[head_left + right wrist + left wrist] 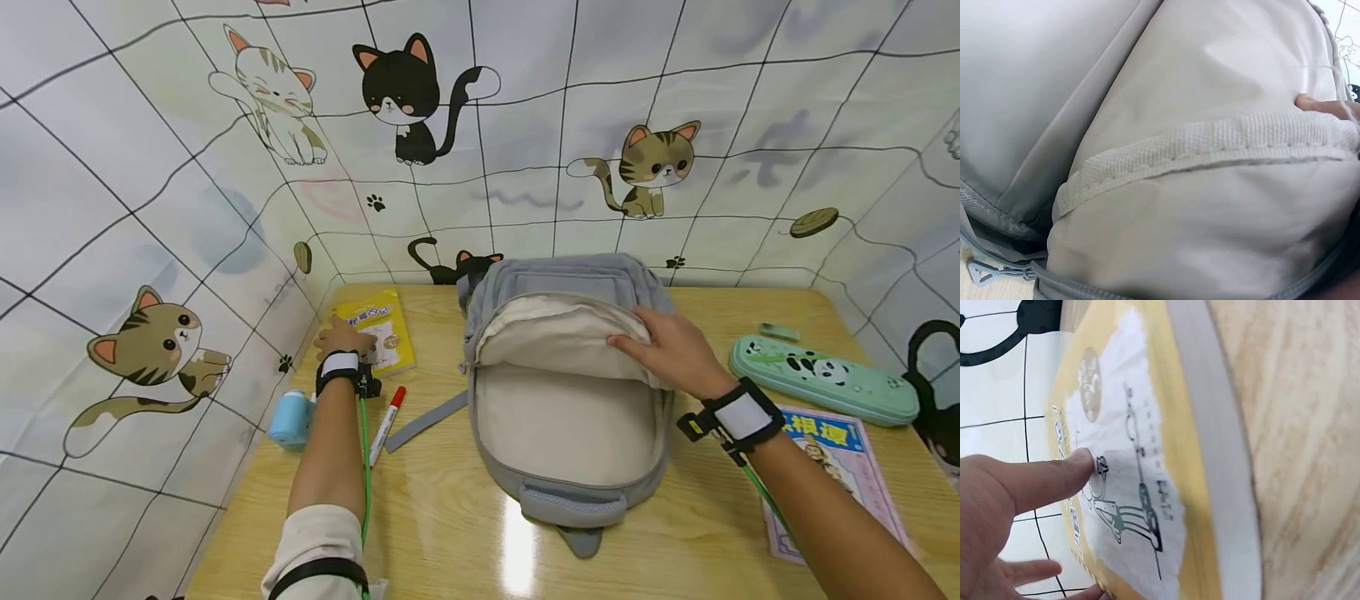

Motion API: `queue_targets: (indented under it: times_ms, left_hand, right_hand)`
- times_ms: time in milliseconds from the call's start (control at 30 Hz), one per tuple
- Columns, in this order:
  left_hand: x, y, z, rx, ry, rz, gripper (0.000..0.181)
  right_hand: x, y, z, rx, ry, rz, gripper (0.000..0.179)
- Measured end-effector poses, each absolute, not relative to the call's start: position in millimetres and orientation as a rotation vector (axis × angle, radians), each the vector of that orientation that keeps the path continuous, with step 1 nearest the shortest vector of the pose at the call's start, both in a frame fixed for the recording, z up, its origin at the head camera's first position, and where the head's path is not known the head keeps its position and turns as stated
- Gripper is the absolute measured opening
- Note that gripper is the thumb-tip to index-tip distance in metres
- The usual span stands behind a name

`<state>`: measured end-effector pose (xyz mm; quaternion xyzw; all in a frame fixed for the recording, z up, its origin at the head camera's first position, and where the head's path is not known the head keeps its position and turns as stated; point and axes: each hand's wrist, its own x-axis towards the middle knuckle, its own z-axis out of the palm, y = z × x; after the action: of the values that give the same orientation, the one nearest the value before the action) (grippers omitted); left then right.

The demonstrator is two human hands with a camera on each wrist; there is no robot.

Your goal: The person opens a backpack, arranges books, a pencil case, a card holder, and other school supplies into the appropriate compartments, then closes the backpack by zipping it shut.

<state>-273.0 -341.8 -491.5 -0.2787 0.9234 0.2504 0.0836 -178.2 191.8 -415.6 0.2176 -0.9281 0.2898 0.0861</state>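
Observation:
My left hand (343, 340) is at the left side of a yellow book (392, 333) lying on the table. In the left wrist view the thumb (1054, 478) lies on the book's cover, and the other fingers reach round its far edge, partly hidden. A grey backpack (573, 518) lies on its back, unzipped, its pale lining (566, 425) showing. My right hand (675, 354) holds up the backpack's front flap (558, 333), thumb on the lining side and fingers behind. In the right wrist view only a fingertip shows beside the lining's seam band (1210, 144).
A light blue bottle (291, 421) and a red-capped marker (387, 425) are near my left forearm. At right lie a green panda pencil case (825, 379), a small green eraser-like block (780, 332) and a pink-and-blue booklet (832, 467). Cat-patterned cloth walls (525, 200) enclose the table.

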Motion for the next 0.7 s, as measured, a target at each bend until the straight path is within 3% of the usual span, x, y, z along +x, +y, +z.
queue_targets:
  times_ms: [233,433,600,700]
  left_hand:
    - [-262,-347,-486,-0.932,2.675,0.946,0.117]
    - [-255,-345,-481,-0.944,2.676,0.992,0.112]
    - [-254,-349,-491,-0.899,2.614,1.28,0.117]
    - [-255,-352,-496,-0.874,2.544,1.496,0.11]
  right_hand:
    - [-177,190,-416,0.641,-2.788,0.885,0.026]
    - [-178,191,-417,0.624,-2.79,0.883,0.026]
    - [-178,192,-417,0.607,-2.798,0.875,0.027]
    - [-178,194,-416,0.604,-2.804,0.883,0.03]
